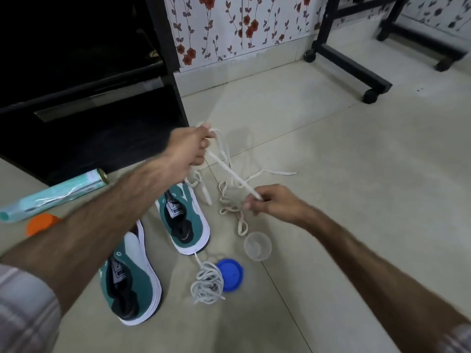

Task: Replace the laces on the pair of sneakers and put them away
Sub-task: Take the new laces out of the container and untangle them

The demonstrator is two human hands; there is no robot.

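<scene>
floor [331, 154]: pale beige tiles | wall [229, 26]: red-flower wallpaper | black cabinet [76, 85] at left | black wheeled stand [351, 64] at right

Soft daylight, motion blur, bowed edges

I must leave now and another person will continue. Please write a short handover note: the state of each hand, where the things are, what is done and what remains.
Left hand: grips one end of a flat cream lace, raised above the floor.
Right hand: pinches the same lace lower down; the stretch between the hands is taut, the rest trails tangled on the beige tiled floor.
Two green-and-white suede sneakers stand on the floor by the left arm, with no laces visible.
A bundle of thin white laces lies beside a blue round lid.
Done: it seems the sneakers are unlaced.
Left: untangle, lace both sneakers, put them away.
</scene>
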